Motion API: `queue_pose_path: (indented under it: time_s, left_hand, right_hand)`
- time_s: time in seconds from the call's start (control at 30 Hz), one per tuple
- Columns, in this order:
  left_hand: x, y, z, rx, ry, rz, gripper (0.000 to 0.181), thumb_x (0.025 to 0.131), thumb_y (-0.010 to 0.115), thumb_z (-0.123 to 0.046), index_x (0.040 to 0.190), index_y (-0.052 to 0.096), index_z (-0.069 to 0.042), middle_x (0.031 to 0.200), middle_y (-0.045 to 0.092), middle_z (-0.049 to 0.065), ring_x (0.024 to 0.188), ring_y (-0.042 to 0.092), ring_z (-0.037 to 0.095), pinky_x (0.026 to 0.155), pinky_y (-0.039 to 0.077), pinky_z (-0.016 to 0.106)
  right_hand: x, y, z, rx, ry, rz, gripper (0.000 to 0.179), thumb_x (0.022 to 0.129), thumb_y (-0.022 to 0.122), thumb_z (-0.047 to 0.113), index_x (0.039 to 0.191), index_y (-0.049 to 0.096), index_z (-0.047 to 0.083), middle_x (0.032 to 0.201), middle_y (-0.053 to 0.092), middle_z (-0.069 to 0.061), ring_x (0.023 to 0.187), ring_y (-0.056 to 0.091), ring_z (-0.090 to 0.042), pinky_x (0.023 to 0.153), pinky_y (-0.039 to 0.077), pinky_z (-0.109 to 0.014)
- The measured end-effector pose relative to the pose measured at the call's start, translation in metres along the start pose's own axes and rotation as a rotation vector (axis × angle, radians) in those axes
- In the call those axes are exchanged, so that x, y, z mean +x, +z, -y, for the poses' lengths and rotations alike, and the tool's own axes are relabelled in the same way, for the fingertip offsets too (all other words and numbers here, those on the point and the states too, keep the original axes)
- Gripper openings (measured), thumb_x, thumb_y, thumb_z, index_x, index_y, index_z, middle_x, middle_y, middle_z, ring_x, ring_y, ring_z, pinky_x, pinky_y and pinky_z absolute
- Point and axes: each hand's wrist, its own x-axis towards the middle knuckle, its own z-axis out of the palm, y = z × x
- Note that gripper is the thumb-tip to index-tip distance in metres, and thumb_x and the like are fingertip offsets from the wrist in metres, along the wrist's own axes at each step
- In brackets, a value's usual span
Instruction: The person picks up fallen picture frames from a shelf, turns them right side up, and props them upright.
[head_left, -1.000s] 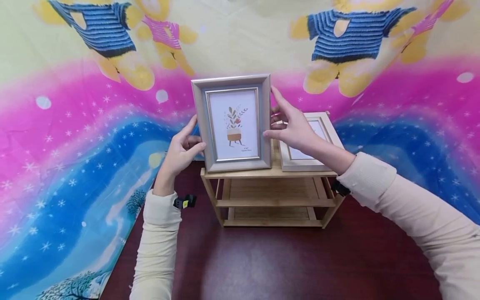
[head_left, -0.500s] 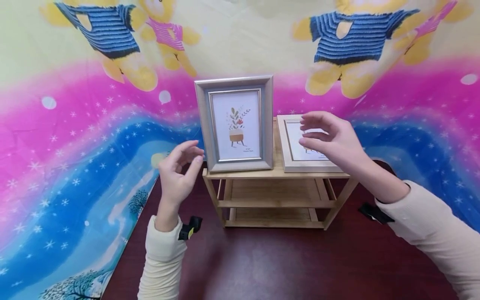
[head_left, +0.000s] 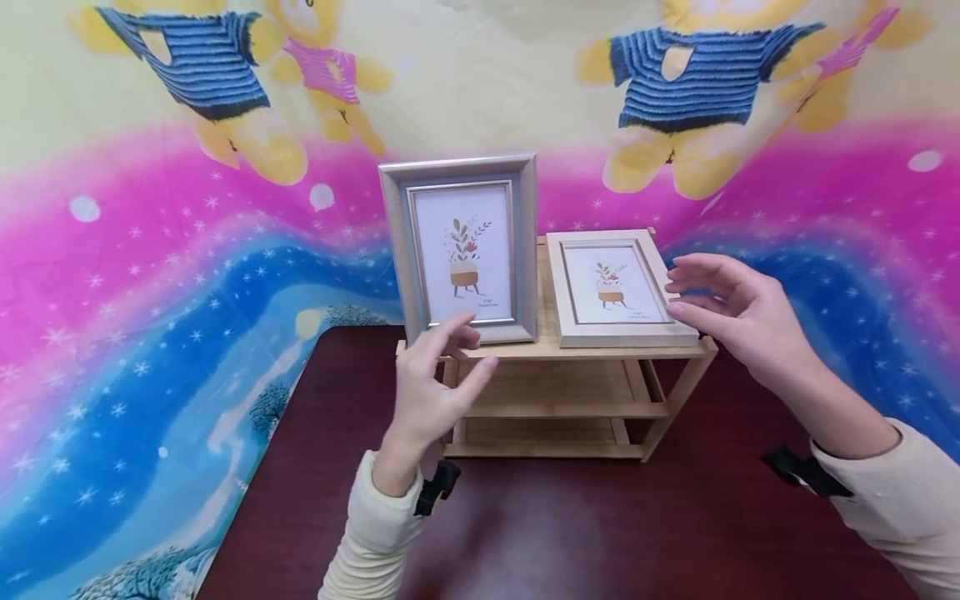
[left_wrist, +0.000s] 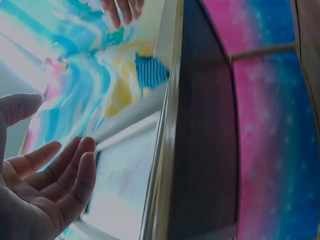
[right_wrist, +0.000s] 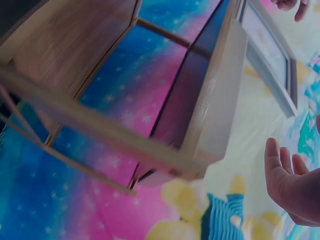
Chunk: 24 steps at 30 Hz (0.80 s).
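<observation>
A silver-grey picture frame [head_left: 522,250] with a potted-plant print stands upright, leaning back a little, on the left of the wooden rack's top [head_left: 545,321]. Beside it a cream picture frame [head_left: 630,339] with a similar print lies face up on the right. My left hand [head_left: 435,383], fingers loosely bent and holding nothing, is in front of the grey frame's lower edge. Near the cream frame's right edge hovers my right hand [head_left: 750,317], relaxed, with nothing in it. The left wrist view shows the left palm [left_wrist: 45,195] beside the grey frame [left_wrist: 125,175].
The wooden rack [head_left: 562,408] has two lower shelves under its top and stands on a dark red table [head_left: 525,533]. A cartoon-printed cloth [head_left: 465,92] hangs behind and wraps round the left side.
Both hands have let go of the grey frame, which stays standing. My right hand has moved right past the cream frame; my left has dropped lower and shifted right.
</observation>
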Motion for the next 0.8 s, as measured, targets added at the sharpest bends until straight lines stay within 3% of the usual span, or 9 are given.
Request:
queue_pose_path:
  time_s: [0.13, 0.3, 0.5, 0.57, 0.67, 0.8]
  left_hand:
    - [-0.001, 0.022, -0.005, 0.025, -0.036, 0.022, 0.045, 0.071, 0.073, -0.011, 0.108, 0.059, 0.008, 0.082, 0.063, 0.016, 0.074, 0.06, 0.02, 0.06, 0.051, 0.027]
    - [-0.002, 0.054, -0.013, 0.142, -0.041, 0.043, 0.053, 0.069, 0.077, -0.022, 0.11, 0.058, 0.007, 0.085, 0.063, 0.014, 0.075, 0.06, 0.019, 0.064, 0.051, 0.023]
    - [0.005, 0.089, -0.024, 0.391, -0.011, 0.077, 0.071, 0.069, 0.076, -0.039, 0.118, 0.053, 0.007, 0.103, 0.062, 0.015, 0.097, 0.059, 0.024, 0.084, 0.048, 0.03]
    - [0.007, 0.099, -0.027, 0.462, -0.053, 0.113, 0.079, 0.069, 0.075, -0.044, 0.122, 0.049, 0.007, 0.111, 0.059, 0.017, 0.103, 0.057, 0.026, 0.085, 0.048, 0.033]
    - [0.01, 0.112, -0.03, 0.525, -0.163, 0.179, 0.086, 0.07, 0.072, -0.048, 0.128, 0.041, 0.007, 0.122, 0.052, 0.02, 0.109, 0.053, 0.029, 0.084, 0.049, 0.035]
    - [0.013, 0.124, -0.03, 0.557, -0.299, 0.239, 0.091, 0.071, 0.071, -0.048, 0.133, 0.032, 0.007, 0.126, 0.048, 0.023, 0.109, 0.052, 0.03, 0.08, 0.051, 0.037]
  right_hand:
    - [0.007, -0.011, -0.013, -0.139, 0.058, -0.009, 0.039, 0.084, 0.062, 0.004, 0.122, 0.054, 0.008, 0.103, 0.059, 0.004, 0.093, 0.057, -0.007, 0.075, 0.045, -0.011]
    - [0.029, -0.027, -0.038, -0.223, 0.188, 0.004, 0.044, 0.088, 0.06, 0.021, 0.129, 0.048, 0.01, 0.103, 0.056, 0.011, 0.089, 0.057, 0.0, 0.073, 0.043, -0.01]
    - [0.059, -0.037, -0.069, -0.297, 0.357, 0.071, 0.071, 0.087, 0.052, 0.047, 0.14, 0.031, 0.004, 0.124, 0.047, -0.015, 0.083, 0.057, 0.002, 0.07, 0.047, -0.012]
    - [0.068, -0.037, -0.077, -0.297, 0.395, 0.089, 0.078, 0.086, 0.05, 0.051, 0.142, 0.027, 0.002, 0.132, 0.041, -0.022, 0.087, 0.055, -0.002, 0.074, 0.049, -0.018]
    - [0.08, -0.036, -0.087, -0.272, 0.453, 0.108, 0.083, 0.084, 0.048, 0.056, 0.142, 0.026, 0.0, 0.135, 0.038, -0.023, 0.091, 0.055, -0.007, 0.083, 0.049, -0.029]
    - [0.093, -0.032, -0.098, -0.241, 0.532, 0.114, 0.087, 0.083, 0.047, 0.059, 0.14, 0.027, -0.004, 0.123, 0.045, -0.021, 0.083, 0.054, -0.004, 0.079, 0.049, -0.026]
